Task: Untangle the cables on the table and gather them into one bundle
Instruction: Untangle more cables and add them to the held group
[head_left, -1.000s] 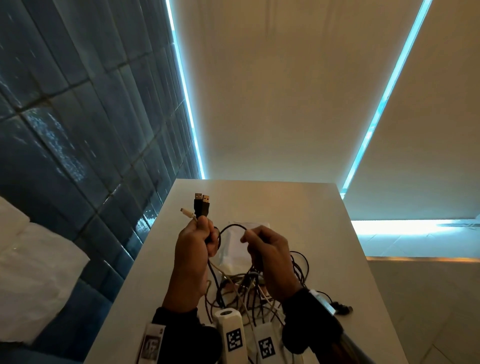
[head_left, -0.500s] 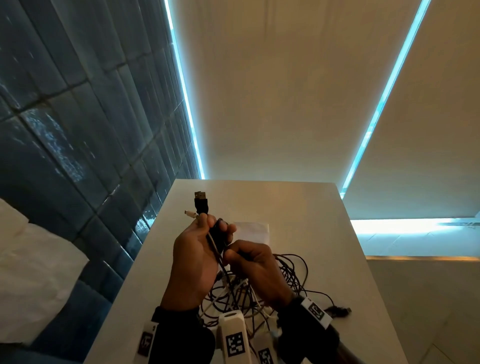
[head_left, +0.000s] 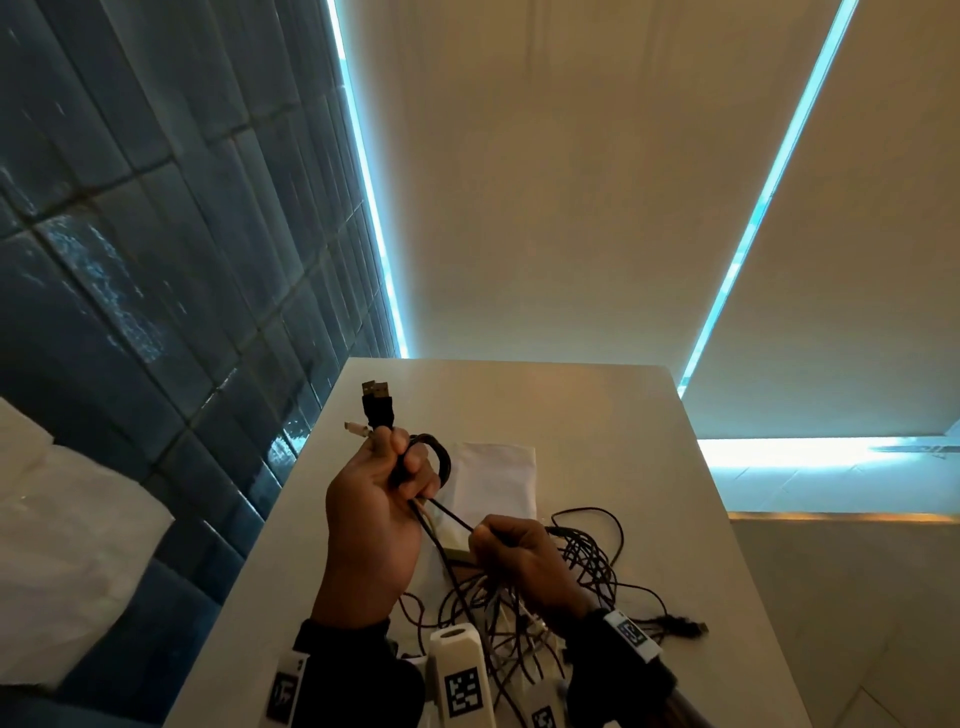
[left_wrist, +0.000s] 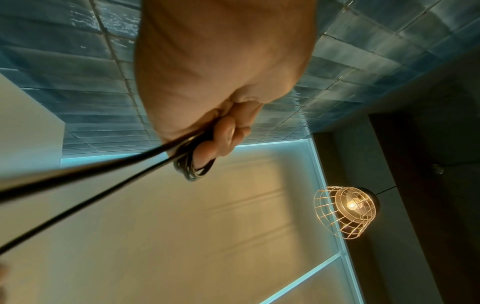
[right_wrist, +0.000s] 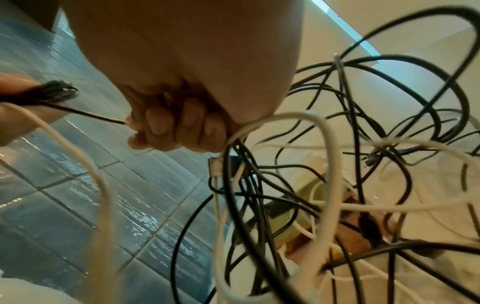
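Observation:
My left hand (head_left: 387, 478) is raised above the white table (head_left: 597, 410) and grips a small coil of black cable (head_left: 439, 457), with two USB plugs (head_left: 376, 402) and a white plug (head_left: 356, 428) sticking up from the fist. The left wrist view shows the coil (left_wrist: 192, 166) under my curled fingers (left_wrist: 223, 133). One black strand (head_left: 447, 512) runs taut from that fist to my right hand (head_left: 511, 545), which pinches it; the right wrist view shows the strand (right_wrist: 85, 115) entering my fingers (right_wrist: 166, 127). A tangle of black and white cables (head_left: 561, 587) lies beneath my right hand, seen close as cable loops (right_wrist: 337, 164).
A flat white packet (head_left: 493, 478) lies on the table behind my hands. A loose black plug (head_left: 685, 626) rests near the table's right edge. A blue tiled wall (head_left: 156, 260) runs along the left. A caged lamp (left_wrist: 348, 211) hangs overhead.
My right hand has slid down and right along the black strand, away from the left fist, drawing it taut. The left hand stays raised, holding the coil and plugs.

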